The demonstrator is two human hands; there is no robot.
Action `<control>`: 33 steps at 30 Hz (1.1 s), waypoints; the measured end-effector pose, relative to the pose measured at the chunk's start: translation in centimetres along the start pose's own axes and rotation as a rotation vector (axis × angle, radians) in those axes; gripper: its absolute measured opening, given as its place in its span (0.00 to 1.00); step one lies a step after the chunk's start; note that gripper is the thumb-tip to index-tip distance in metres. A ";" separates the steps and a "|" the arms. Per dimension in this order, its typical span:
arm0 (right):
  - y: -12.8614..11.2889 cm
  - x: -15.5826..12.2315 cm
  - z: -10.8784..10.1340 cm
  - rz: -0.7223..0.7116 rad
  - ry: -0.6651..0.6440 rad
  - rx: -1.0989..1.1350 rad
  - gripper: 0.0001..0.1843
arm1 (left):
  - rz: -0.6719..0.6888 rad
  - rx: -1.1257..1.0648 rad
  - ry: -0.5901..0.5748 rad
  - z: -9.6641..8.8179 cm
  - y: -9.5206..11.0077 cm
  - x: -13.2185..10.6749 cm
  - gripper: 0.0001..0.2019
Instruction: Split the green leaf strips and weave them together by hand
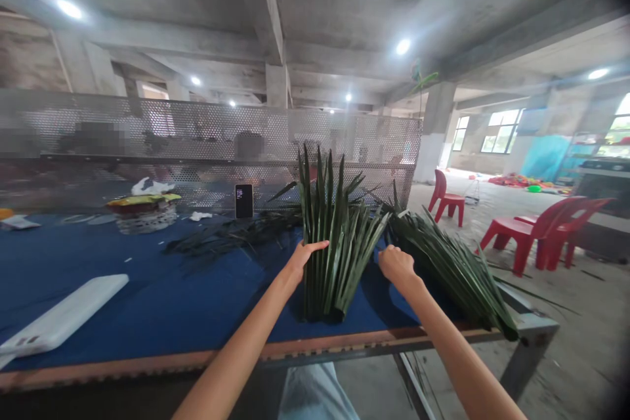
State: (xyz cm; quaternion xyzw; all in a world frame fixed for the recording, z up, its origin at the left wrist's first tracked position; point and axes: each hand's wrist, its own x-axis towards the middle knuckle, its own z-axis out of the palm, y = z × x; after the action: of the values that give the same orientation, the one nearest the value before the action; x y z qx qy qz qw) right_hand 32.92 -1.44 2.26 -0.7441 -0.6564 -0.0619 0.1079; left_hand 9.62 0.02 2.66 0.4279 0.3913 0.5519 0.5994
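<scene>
An upright bundle of long green leaves (331, 243) stands on its cut ends on the blue-covered table (162, 302). My left hand (302, 256) presses against the bundle's left side, fingers stretched along the leaves. My right hand (396, 264) is closed in a loose fist just right of the bundle, beside a second heap of leaves (447, 262) lying flat toward the table's right corner. What the right fingers hold, if anything, is hidden.
Loose leaves (231, 233) are scattered behind. A phone (243, 201) leans on the perforated metal screen (197, 138). A white flat object (63, 318) lies front left, a basket (145, 210) at the back. Red plastic chairs (536, 230) stand on the floor to the right.
</scene>
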 end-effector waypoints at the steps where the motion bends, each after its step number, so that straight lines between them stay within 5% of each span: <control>1: 0.9 -0.5 -0.7 0.016 -0.001 0.003 0.17 | 0.010 0.005 0.012 0.0 0.0 0.0 0.13; 4: 3.3 -1.7 -2.9 0.123 0.094 0.130 0.15 | 0.004 0.004 0.029 0.0 -0.2 -0.1 0.13; 7: 3.8 -2.1 -4.1 -0.020 0.208 0.568 0.17 | -0.019 -0.014 0.014 -0.2 -0.4 0.0 0.14; 11: 0.2 -0.8 -3.7 -0.478 0.051 1.398 0.20 | -0.037 -0.048 0.015 -0.5 -0.4 0.2 0.15; 14: -3.2 0.8 -3.0 -0.561 0.003 1.614 0.18 | -0.036 -0.068 0.028 -0.6 -0.3 0.2 0.17; 20: -7.4 3.6 -1.0 -0.542 0.015 1.681 0.18 | -0.010 -0.059 0.003 -0.7 -0.2 0.0 0.14; 28: -7.0 2.2 0.7 -0.337 0.629 1.486 0.13 | 0.020 0.012 0.042 -0.3 -0.1 -0.2 0.11; 33: -6.9 1.4 1.0 -0.400 0.711 1.229 0.13 | 0.065 0.061 0.061 -0.6 -0.4 0.2 0.12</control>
State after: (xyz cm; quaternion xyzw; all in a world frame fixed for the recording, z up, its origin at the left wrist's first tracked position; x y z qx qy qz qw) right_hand 26.24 0.95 2.15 -0.3502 -0.6212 0.0610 0.6984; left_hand 9.21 0.24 2.13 0.4412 0.4119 0.5717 0.5557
